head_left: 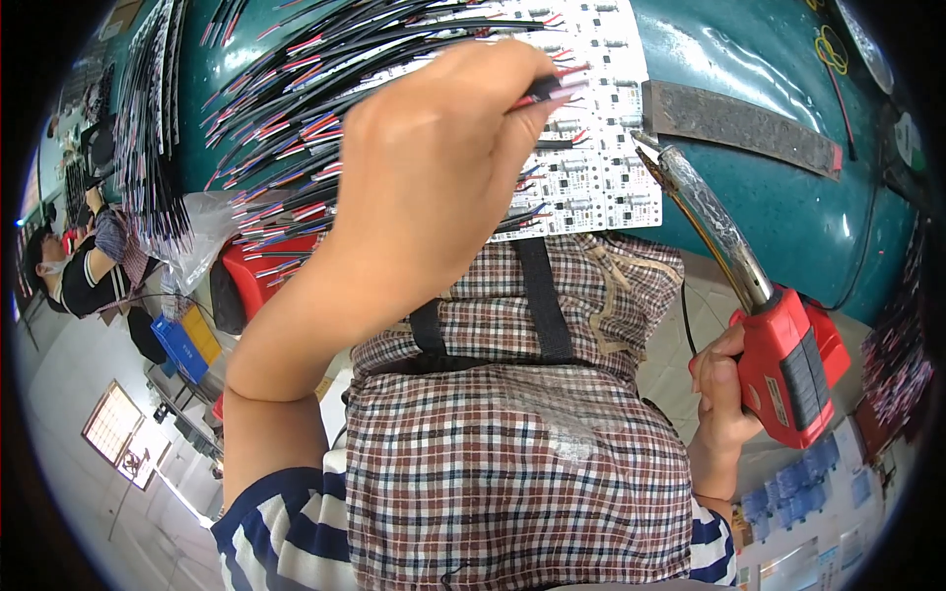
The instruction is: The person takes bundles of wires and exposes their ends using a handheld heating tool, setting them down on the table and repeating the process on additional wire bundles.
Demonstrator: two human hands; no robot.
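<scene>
My left hand reaches over a panel of white circuit boards. Its thumb and fingers pinch a black cable, whose red and pale wire ends point right, over the boards. Several other black cables with red, white and blue ends fan out leftward from the panel, partly hidden by my hand and forearm. My right hand is wrapped round the grip of a red soldering gun. The gun's metal barrel slants up and left, and its tip is beside the panel's right edge.
A flat grey metal bar lies on the green tabletop, right of the panel. More cable bundles rest at the left. A yellow wire coil sits at the far right. A co-worker sits at the left, near a blue bin.
</scene>
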